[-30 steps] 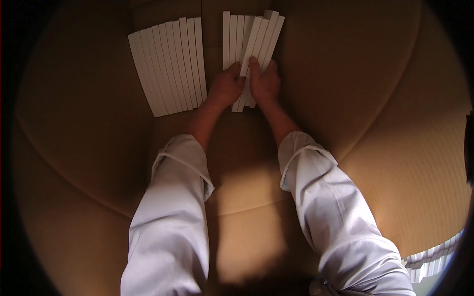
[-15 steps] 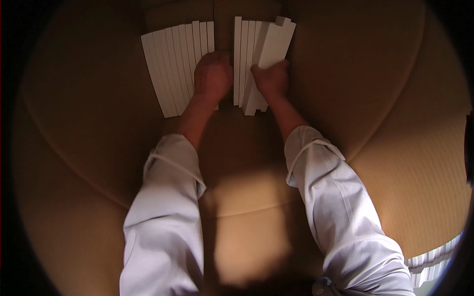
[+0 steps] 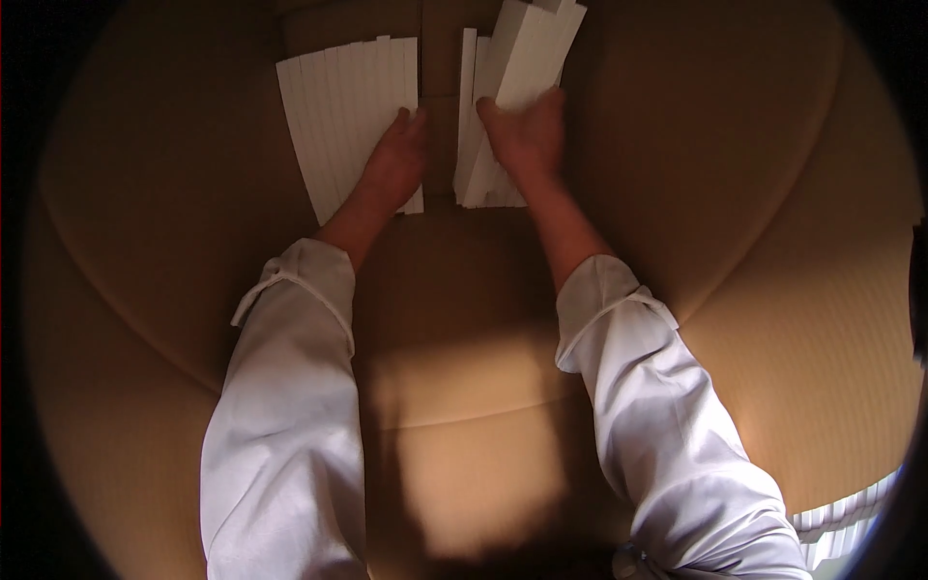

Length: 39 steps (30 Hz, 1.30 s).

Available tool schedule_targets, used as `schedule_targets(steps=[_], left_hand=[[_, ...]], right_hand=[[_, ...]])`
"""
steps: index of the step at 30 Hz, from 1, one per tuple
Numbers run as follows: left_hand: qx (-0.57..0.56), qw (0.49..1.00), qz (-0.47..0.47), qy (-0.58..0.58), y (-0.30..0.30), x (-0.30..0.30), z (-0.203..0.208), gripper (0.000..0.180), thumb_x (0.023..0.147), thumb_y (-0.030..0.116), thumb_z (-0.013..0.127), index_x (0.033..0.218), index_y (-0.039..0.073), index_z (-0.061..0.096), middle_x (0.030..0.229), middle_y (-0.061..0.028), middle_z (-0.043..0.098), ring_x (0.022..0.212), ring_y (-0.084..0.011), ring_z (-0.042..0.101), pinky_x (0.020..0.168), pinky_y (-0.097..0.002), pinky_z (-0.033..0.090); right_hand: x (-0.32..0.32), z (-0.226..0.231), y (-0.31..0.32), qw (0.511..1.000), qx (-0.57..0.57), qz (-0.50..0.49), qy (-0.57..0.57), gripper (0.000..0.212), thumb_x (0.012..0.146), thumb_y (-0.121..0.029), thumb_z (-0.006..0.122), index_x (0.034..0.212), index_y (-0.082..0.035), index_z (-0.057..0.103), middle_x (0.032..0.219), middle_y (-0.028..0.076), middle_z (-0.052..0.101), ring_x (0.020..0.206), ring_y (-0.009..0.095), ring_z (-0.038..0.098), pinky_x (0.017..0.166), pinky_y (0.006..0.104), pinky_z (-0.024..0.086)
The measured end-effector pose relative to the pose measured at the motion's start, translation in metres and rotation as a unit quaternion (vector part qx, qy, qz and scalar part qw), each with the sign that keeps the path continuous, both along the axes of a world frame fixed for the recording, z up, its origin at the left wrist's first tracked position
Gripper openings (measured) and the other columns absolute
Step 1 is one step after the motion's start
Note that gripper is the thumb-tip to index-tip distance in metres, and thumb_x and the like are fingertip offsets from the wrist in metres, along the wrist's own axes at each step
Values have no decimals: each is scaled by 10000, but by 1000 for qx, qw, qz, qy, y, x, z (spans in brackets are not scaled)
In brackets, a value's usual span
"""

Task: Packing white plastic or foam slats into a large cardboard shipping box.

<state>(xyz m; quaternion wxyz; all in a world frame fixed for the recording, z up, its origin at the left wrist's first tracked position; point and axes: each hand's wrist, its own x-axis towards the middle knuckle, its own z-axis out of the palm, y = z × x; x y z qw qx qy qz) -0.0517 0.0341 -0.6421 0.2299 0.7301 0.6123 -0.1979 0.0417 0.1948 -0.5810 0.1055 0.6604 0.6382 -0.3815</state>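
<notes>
And here's the right hand (image 3: 530, 140), its grip wrapped round a bundle of white strips (image 3: 532, 53), thumb on the left side, fingers round the right. That two-sided hold likely keeps the loose pieces together as one. The bundle slants, top leaning right, over the neighbouring strips (image 3: 468, 101) in the right-hand group; those stand nearly straight beside it.

Over to the left hand (image 3: 396, 164): it's at the right edge of the left row (image 3: 338, 126), fingertips up by its last strip. Is that grip pinching anything? From here I can't make it out; perhaps it's there to steady that edge. The row fans slightly, pieces packed side by side, presumably to stay neat. Both groups sit at the far end of the brown cardboard (image 3: 474, 372), a narrow gap between them.
</notes>
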Motion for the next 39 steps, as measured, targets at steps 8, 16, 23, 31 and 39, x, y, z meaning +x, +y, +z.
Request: schedule_targets(steps=[8,16,23,31,39], left_hand=[[-5,999,23,-41,-2,5,9,253,879,168,585,1089,91,704,1163,-96,658,1331,-290,413,1177,-510,228],[-101,990,69,-65,5,15,28,430,877,158,567,1306,143,588,1251,-156,611,1344,-333,404,1184,-578,188],[-67,995,68,-27,-14,43,0,455,938,216,567,1387,157,520,1206,-144,650,1330,-328,428,1156,-512,248],[-65,669,629,-391,4,49,26,435,1010,230,518,1384,24,438,1278,-280,517,1179,-441,502,1034,-418,422],[-55,866,422,-262,-5,44,32,399,1008,146,461,1382,7,436,1178,-290,545,1070,-422,564,1012,-459,438]], right_hand=[[-38,13,15,995,71,25,72,722,685,-288,790,1143,102,391,1068,283,617,994,416,641,887,462,519],[-54,29,23,992,83,57,72,732,680,-292,791,1158,100,400,1068,283,626,996,404,646,890,454,521],[-69,50,31,990,107,67,66,823,661,-373,815,1145,159,415,1083,298,615,994,386,653,865,430,541],[-73,46,28,986,133,27,99,809,645,-372,824,1127,129,410,1066,270,619,981,354,653,866,411,535],[-85,51,24,989,91,-21,115,725,674,-244,819,1161,85,394,1101,285,591,1037,427,616,946,461,493]])
